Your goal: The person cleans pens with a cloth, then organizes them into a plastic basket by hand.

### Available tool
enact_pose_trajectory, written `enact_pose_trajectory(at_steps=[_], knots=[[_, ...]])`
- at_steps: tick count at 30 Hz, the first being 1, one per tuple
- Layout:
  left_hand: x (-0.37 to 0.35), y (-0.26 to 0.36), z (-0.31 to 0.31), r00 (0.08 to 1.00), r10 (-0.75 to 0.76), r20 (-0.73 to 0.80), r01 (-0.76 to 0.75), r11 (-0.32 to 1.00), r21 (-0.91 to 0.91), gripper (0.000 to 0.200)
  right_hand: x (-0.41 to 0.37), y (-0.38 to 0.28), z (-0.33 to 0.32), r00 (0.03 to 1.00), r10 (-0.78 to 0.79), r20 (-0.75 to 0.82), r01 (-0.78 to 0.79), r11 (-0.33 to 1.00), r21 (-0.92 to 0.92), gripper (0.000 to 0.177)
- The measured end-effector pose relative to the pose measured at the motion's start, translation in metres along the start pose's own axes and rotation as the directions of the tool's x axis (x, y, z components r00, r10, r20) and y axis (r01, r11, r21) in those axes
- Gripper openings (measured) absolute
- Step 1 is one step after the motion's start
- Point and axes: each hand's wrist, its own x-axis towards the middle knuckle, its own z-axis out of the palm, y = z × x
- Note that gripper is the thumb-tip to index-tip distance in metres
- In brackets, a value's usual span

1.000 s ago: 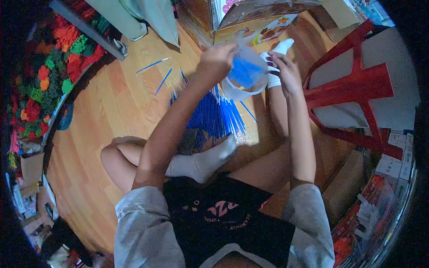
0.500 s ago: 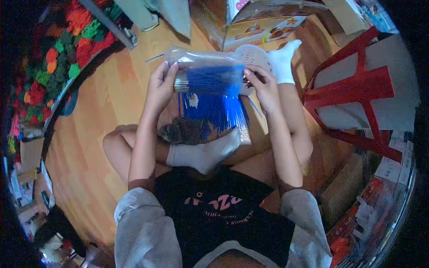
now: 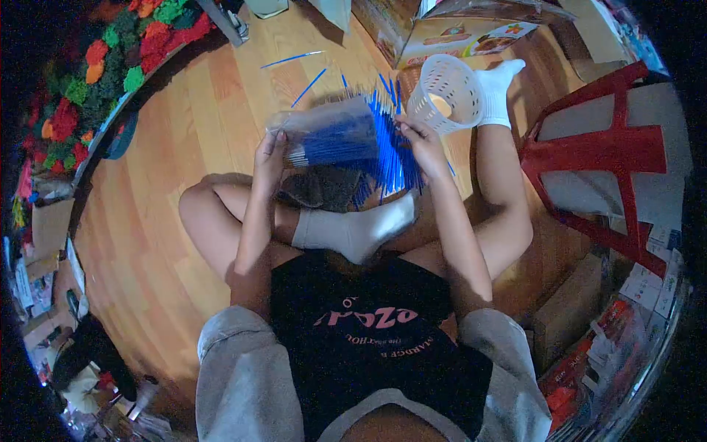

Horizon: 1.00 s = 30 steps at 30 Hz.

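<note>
A clear plastic bag (image 3: 335, 136) with blue sticks inside hangs between my hands, above the floor. My left hand (image 3: 270, 156) pinches its left end. At the bag's right end, my right hand (image 3: 423, 144) has its fingers pressed together beside the loose sticks; what they hold is too small to make out. A pile of loose blue sticks (image 3: 395, 158) lies under and right of the bag. Just beyond my right hand is a white perforated basket (image 3: 420, 96), tilted, its opening showing. A dark grey cloth thing (image 3: 318, 188) lies below the bag.
Loose blue sticks (image 3: 309, 87) lie on the wooden floor (image 3: 147, 243). My crossed leg with a grey sock (image 3: 353, 230) is near the pile. A red-framed grey object (image 3: 641, 151) stands right, a printed carton (image 3: 464, 38) ahead, and red, green and orange bundles (image 3: 66, 118) at upper left.
The view has shifted, so the basket and the pile of sticks show more fully. The bag has moved left relative to the pile, and my right hand is now beside the loose sticks.
</note>
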Motion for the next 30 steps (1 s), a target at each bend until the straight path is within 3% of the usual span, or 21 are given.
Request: enact_pose_trajectory(at_steps=[1,2,4,6,8,9,13,15,16,18,22,24,25,27,30], knots=[[0.004,-0.005,-0.005,0.994,-0.101,-0.035,0.099,0.993,-0.069,0.023,0.004,0.013,0.001,1.0,-0.004,0.023,0.005,0.998,-0.059,0.022],[0.008,-0.01,-0.009,0.994,-0.105,-0.033,0.103,0.992,-0.071,0.023,0.004,0.025,-0.001,1.0,-0.001,0.02,0.002,0.998,-0.062,0.022],[0.014,-0.016,-0.015,1.0,0.02,-0.013,-0.019,0.998,0.063,0.024,-0.004,0.026,0.01,0.993,0.086,0.077,-0.094,0.99,0.103,0.023],[0.025,-0.024,-0.026,1.0,0.011,-0.019,-0.01,0.998,0.067,0.023,-0.005,0.033,0.018,0.993,0.074,0.087,-0.086,0.986,0.143,0.023],[0.028,-0.032,-0.032,1.0,0.001,-0.017,0.0,0.997,0.074,0.023,-0.006,0.037,0.025,1.0,-0.02,0.0,0.02,0.997,0.068,0.024],[0.022,-0.026,-0.023,0.999,0.022,-0.028,-0.02,0.998,0.065,0.023,-0.006,0.04,0.027,0.997,-0.024,-0.069,0.033,0.989,0.142,0.025],[0.006,-0.012,-0.003,0.998,0.005,-0.061,0.001,0.996,0.091,0.023,-0.006,0.047,0.029,0.992,0.046,-0.122,-0.025,0.986,0.168,0.028],[0.001,-0.006,0.005,0.997,-0.018,-0.069,0.025,0.995,0.101,0.023,-0.007,0.049,0.031,0.997,0.043,-0.058,-0.044,0.999,-0.016,0.029],[0.0,-0.005,0.007,0.996,-0.038,-0.08,0.046,0.993,0.108,0.022,-0.005,0.055,0.031,0.997,0.042,-0.06,-0.043,0.999,-0.015,0.029],[0.002,-0.009,0.004,0.997,-0.034,-0.076,0.044,0.99,0.132,0.022,-0.002,0.068,0.034,0.996,-0.089,-0.018,0.085,0.982,-0.171,0.03],[0.004,-0.018,0.001,0.999,0.012,-0.051,-0.003,0.985,0.172,0.021,-0.001,0.085,0.034,0.997,-0.072,-0.014,0.068,0.976,-0.205,0.03],[0.005,-0.02,0.001,0.997,-0.009,-0.075,0.021,0.985,0.169,0.021,0.001,0.087,0.041,0.983,-0.161,-0.087,0.164,0.986,0.02,0.029],[0.004,-0.02,0.001,0.995,-0.03,-0.099,0.046,0.985,0.164,0.022,-0.003,0.081,0.041,0.983,-0.162,-0.085,0.164,0.986,0.021,0.029],[0.007,-0.025,-0.002,0.998,0.015,-0.068,-0.004,0.987,0.162,0.022,-0.011,0.065,0.039,0.986,-0.125,-0.115,0.098,0.972,-0.216,0.027],[0.006,-0.027,-0.002,0.997,0.071,-0.031,-0.067,0.989,0.132,0.022,-0.012,0.062,0.038,0.989,-0.136,-0.05,0.121,0.965,-0.232,0.025]])
